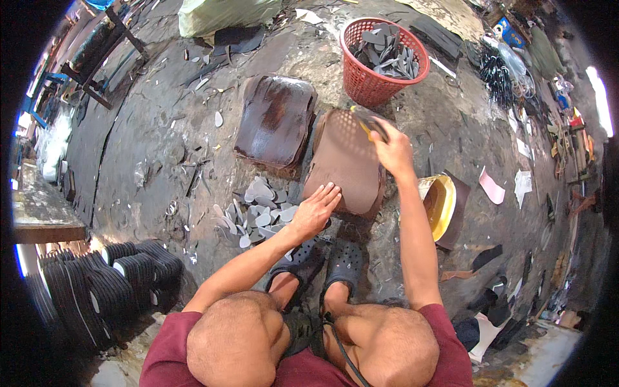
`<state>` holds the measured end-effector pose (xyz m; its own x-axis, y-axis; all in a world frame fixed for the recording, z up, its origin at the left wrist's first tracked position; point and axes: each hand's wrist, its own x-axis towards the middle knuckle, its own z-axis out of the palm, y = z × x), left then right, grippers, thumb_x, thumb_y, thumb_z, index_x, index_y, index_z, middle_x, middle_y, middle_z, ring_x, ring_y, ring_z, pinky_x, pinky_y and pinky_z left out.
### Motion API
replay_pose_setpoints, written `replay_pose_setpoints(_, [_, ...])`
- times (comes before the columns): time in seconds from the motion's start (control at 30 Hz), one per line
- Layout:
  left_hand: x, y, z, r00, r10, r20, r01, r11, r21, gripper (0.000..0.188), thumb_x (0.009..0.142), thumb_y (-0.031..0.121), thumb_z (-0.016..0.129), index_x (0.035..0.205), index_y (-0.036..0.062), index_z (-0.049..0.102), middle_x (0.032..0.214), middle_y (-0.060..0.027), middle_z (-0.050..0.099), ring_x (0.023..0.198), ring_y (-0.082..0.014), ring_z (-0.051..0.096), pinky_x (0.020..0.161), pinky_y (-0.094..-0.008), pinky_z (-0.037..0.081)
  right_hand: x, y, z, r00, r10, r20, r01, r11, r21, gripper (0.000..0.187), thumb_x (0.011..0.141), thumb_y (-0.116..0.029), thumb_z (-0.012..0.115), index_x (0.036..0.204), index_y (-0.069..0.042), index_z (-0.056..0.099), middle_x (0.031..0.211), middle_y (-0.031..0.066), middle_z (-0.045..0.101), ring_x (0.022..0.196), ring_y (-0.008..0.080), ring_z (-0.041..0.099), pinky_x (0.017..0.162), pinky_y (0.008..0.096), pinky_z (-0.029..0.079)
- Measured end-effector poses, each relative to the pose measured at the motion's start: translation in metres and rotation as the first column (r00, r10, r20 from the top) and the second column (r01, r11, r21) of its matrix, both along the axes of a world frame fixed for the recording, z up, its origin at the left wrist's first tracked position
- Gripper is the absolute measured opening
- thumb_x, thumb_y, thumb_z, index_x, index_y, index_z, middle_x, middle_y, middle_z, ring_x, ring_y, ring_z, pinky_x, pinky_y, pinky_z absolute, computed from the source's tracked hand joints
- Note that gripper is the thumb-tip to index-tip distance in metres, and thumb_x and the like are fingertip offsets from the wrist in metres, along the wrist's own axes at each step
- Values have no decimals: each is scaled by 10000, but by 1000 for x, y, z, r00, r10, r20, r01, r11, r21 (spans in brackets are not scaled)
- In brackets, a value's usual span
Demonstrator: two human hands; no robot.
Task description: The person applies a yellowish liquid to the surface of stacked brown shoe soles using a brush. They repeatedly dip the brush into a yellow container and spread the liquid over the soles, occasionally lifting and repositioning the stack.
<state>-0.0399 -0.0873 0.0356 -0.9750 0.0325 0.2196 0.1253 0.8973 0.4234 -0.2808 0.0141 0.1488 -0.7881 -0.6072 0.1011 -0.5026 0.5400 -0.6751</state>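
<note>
My left hand [314, 209] lies with its fingers stretched flat on the near left part of a brown sheet [342, 171], the top of a stack on the floor before my feet. In my right hand [392, 149] is a black-and-yellow tool [370, 122], held over the sheet's far right corner; its working end is too blurred to name. Left of this stack is a second stack of sheets [274, 122], dark brown and glossy on top. Beside my left hand lies a loose pile of grey, tongue-shaped cut pieces [261, 209].
A red perforated basket [371, 84] of grey cut pieces stands just beyond the sheets. A yellow-lined container [441, 206] sits right of my right forearm. Rows of dark soles [113, 277] stand at the left, near a table edge [48, 232]. Scraps litter the floor.
</note>
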Motion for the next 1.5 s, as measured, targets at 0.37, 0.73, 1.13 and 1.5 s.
replay_pose_setpoints(0.37, [-4,-1,-7,998,-44,-36,41,997,-66,563,808,43,583,1364,-26,520,1493,-176,485,1434,-335,414,1203,-452,339,51,-19,-22,956,291,-21,-234,806,543,503,766,-157,649,1266,-186,694,923,121,761,935,376,723,856,471,566])
replay_pose_setpoints(0.73, [-11,9,-8,994,-4,-110,2,1000,-22,496,821,47,606,1313,-6,577,1429,-153,565,1379,-307,495,1174,-445,385,-6,12,-32,926,-378,-10,365,887,283,510,872,-269,674,1324,-56,573,1094,267,701,1040,442,676,894,530,527])
replay_pose_setpoints(1.13, [-8,7,-6,1000,-29,-9,30,996,86,540,794,34,624,1329,-18,573,1456,-166,532,1413,-314,445,1191,-445,359,-71,-117,-23,989,137,59,-148,839,524,444,824,-161,627,1262,-207,681,1122,157,730,1093,359,682,903,508,541])
replay_pose_setpoints(1.5, [-10,3,-2,1000,-21,-4,22,1000,6,630,790,57,607,1403,-27,492,1534,-167,443,1464,-318,372,1218,-442,316,-38,-89,1,909,417,-4,-342,749,567,461,795,-163,670,1219,-336,719,1141,111,733,1080,297,695,926,447,544])
